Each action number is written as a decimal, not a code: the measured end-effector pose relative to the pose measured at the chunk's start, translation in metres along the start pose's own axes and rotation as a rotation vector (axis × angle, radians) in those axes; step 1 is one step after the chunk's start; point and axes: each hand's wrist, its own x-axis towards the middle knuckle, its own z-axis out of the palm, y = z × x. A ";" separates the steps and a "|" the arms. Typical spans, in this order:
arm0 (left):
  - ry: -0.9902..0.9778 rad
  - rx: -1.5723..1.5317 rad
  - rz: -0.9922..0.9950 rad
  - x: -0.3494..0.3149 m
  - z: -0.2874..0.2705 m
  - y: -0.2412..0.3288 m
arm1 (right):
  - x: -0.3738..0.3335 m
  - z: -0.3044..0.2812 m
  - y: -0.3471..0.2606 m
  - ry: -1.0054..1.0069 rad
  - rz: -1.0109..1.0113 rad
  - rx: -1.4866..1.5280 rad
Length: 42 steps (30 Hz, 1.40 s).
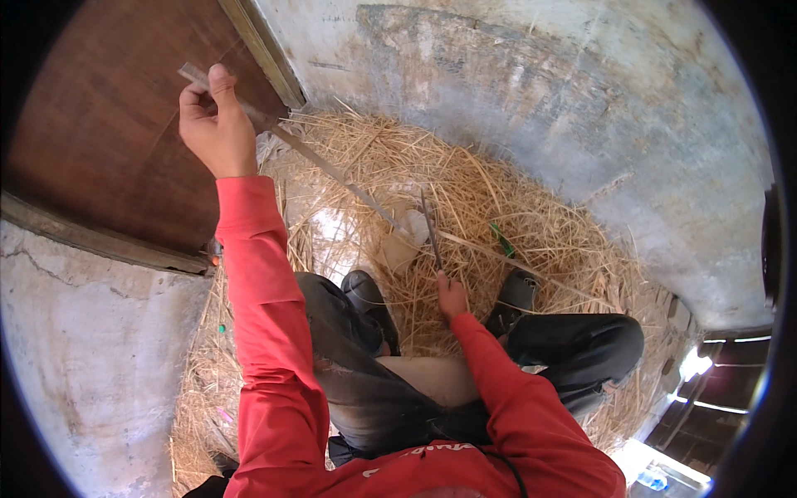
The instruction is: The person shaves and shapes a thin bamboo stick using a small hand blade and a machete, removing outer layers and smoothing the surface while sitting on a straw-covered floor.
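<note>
My left hand is raised at the upper left, its fingers and thumb closed on one end of a long, thin bamboo strip. From there the strip slopes down to the right, past the blade, and its far part runs on over the shavings. Low between my knees, my right hand is wrapped round the handle of a knife. Its narrow dark blade points up and away from me, crossing the line of the strip. Whether blade and strip touch, I cannot tell. A pale cloth or pad lies beside the blade.
Straw-coloured shavings cover the floor around my dark shoes. A brown wooden door stands at the left, near the raised hand. A worn plaster wall curves behind the heap. A green scrap lies among the shavings.
</note>
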 end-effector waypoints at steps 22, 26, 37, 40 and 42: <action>-0.231 -0.338 -0.080 -0.059 0.066 0.034 | -0.101 -0.113 -0.214 -0.158 -0.028 0.348; -0.158 -0.269 -0.068 -0.058 0.072 0.041 | -0.128 -0.168 -0.308 -0.051 -0.244 0.873; -0.027 -0.053 0.112 -0.072 0.097 0.061 | -0.162 -0.121 -0.200 -0.300 0.236 0.442; -0.020 -0.051 0.094 -0.075 0.091 0.064 | -0.153 -0.160 -0.249 -0.190 -0.058 0.652; 0.005 -0.061 0.096 -0.069 0.092 0.063 | -0.155 -0.178 -0.297 -0.091 -0.220 0.866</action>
